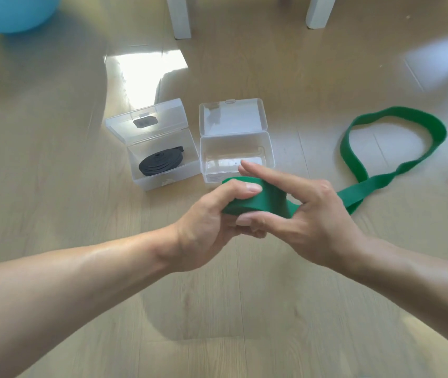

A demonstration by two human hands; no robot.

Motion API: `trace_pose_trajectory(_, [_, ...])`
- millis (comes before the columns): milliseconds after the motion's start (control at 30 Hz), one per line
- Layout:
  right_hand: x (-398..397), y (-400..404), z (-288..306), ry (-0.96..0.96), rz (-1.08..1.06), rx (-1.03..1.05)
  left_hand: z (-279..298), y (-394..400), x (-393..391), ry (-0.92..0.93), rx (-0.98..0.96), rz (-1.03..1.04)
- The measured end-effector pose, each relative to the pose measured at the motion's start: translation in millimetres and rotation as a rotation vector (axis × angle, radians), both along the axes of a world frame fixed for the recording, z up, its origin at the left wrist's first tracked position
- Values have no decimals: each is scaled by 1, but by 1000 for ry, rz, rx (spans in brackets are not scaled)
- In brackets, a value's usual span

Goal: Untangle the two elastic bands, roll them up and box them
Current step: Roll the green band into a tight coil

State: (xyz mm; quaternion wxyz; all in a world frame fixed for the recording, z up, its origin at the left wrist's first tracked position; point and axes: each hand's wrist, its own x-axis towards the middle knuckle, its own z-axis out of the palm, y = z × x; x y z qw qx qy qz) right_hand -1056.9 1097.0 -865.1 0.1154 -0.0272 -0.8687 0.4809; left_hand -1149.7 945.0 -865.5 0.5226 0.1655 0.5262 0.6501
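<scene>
A wide green elastic band (269, 200) is partly rolled between my hands above the wooden floor. My left hand (206, 225) grips the green roll, thumb on top and fingers curled under it. My right hand (310, 214) holds the roll's right side, thumb beneath and index finger stretched over it. The band's loose loop (392, 140) trails to the right across the floor. A rolled black band (160, 163) lies inside the left clear box (162, 148), whose lid stands open. The right clear box (236, 151) is open with nothing inside.
Two white furniture legs (180, 17) stand at the back. A blue ball (12, 12) sits in the far left corner. A bright sun patch falls on the floor behind the boxes.
</scene>
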Motion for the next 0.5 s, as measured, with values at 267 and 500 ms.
trace_pose_trajectory(267, [-7,6,6,154,36,349,-1,-6,-7,105,-163,-36])
trace_pose_trajectory(500, [-13,-3,5,177,97,741,9,0,9,511,-472,-19])
